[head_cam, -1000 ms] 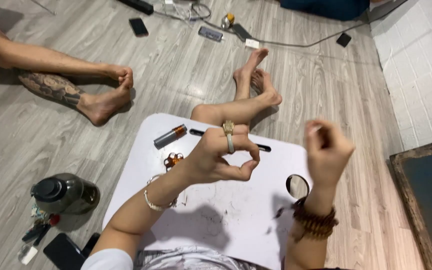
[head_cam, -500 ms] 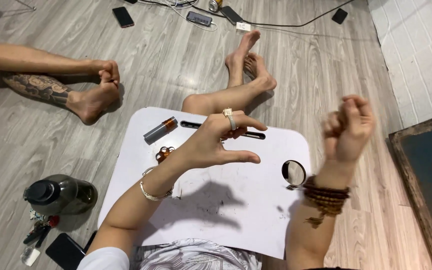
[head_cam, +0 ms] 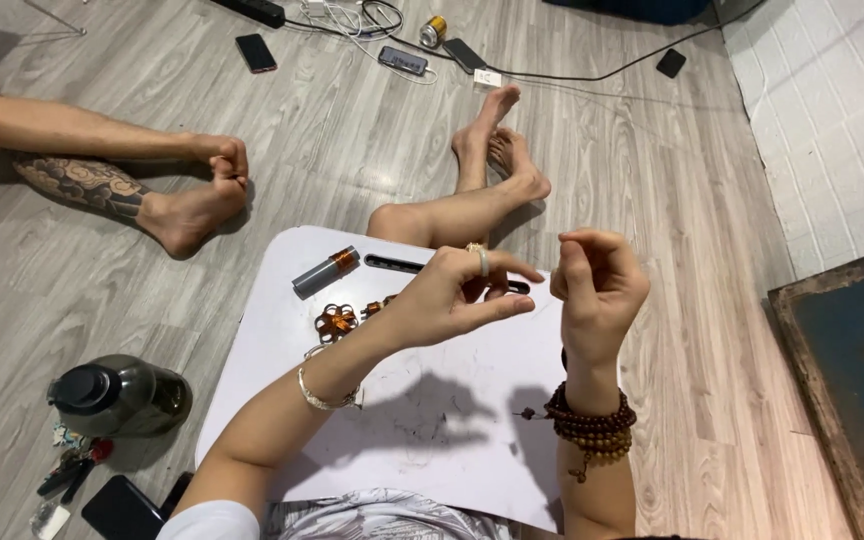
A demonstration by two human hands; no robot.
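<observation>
A white board (head_cam: 432, 440) lies across my lap. Above it, my left hand (head_cam: 452, 295), with a ring on one finger and a silver bangle on the wrist, reaches right with thumb and forefinger slightly apart; nothing visible sits between them. My right hand (head_cam: 597, 285), with a wooden bead bracelet (head_cam: 590, 425) on the wrist, is raised with its fingers curled shut close to the left fingertips; I see nothing in it. On the board lie a grey spool with copper wire (head_cam: 324, 272), a small copper wire shape (head_cam: 335, 322) and a black pen-like tool (head_cam: 402, 264).
My bare legs and feet (head_cam: 492, 170) stretch out beyond the board. Another person's legs (head_cam: 102, 170), one tattooed, lie at the left. A dark lidded jar (head_cam: 117, 395) and small tools sit lower left. Phones, cables and a power strip (head_cam: 252, 10) lie at the far floor. White brick wall at the right.
Both hands have drawn closer together. My right hand came down and left toward the left fingertips. The left fingers, spread before, have narrowed.
</observation>
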